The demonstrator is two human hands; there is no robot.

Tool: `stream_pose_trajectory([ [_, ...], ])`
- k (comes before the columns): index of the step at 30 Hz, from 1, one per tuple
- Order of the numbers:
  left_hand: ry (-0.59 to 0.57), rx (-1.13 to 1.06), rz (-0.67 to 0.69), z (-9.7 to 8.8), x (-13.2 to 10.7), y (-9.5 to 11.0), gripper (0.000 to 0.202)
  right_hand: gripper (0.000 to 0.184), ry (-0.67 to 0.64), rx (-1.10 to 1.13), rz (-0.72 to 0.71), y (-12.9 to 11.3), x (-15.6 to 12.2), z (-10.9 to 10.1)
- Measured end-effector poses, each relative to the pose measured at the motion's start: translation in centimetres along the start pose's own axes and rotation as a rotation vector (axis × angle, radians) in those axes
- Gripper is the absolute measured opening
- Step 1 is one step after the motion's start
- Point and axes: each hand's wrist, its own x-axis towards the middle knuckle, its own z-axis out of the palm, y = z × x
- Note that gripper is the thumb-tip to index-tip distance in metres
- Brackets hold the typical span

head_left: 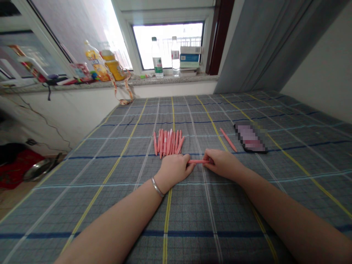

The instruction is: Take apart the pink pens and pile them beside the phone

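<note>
A slim pink pen (197, 161) lies level between my two hands, low over the plaid cloth. My left hand (176, 167), with a silver bracelet at the wrist, is closed around its left end. At its right end, the fingers of my right hand (221, 163) pinch it; both ends of the pen are hidden. Just beyond my left hand, several similar pink pens (168, 142) lie side by side in a row. One more single pink pen (228, 139) rests slantwise past my right hand.
A phone (250, 138) with a blurred screen lies right of the single pen. Plaid cloth (110, 205) covers the wide surface. Along the windowsill (145, 81) stand a green-capped bottle (157, 58), another clear bottle (175, 57), stacked boxes (189, 58) and a yellow container (114, 68).
</note>
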Motion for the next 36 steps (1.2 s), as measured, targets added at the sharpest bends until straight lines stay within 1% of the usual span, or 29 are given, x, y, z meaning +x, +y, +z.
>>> stream_pose_trajectory([
  [3,0.007,0.002,-0.006,-0.01,0.0,-0.01,0.046,0.014,0.002,0.044,-0.004,0.24,0.02,0.16],
  [6,0.011,0.006,-0.014,-0.03,0.0,0.0,0.045,0.019,0.006,0.07,-0.04,0.42,0.02,0.24],
  [9,0.014,0.007,-0.014,-0.05,-0.01,0.0,0.046,0.017,0.005,0.043,-0.071,0.36,-0.03,0.16],
  [15,-0.003,-0.005,-0.016,-0.2,-0.06,0.02,0.046,0.012,0.005,0.026,-0.011,-0.04,-0.12,-0.08],
  [21,-0.012,-0.021,-0.021,-0.3,-0.06,0.05,0.048,0.011,0.008,0.029,-0.007,-0.06,-0.09,-0.09],
  [26,-0.019,-0.029,-0.037,-0.37,-0.02,0.09,0.049,0.02,-0.003,0.083,-0.027,0.0,-0.11,-0.2],
  [31,-0.014,-0.034,-0.029,-0.4,-0.02,0.11,0.051,0.027,-0.01,0.053,-0.071,-0.05,-0.11,-0.34],
  [36,-0.015,-0.032,-0.02,-0.28,-0.06,0.03,0.051,0.019,0.001,0.052,-0.045,-0.01,-0.1,-0.25],
])
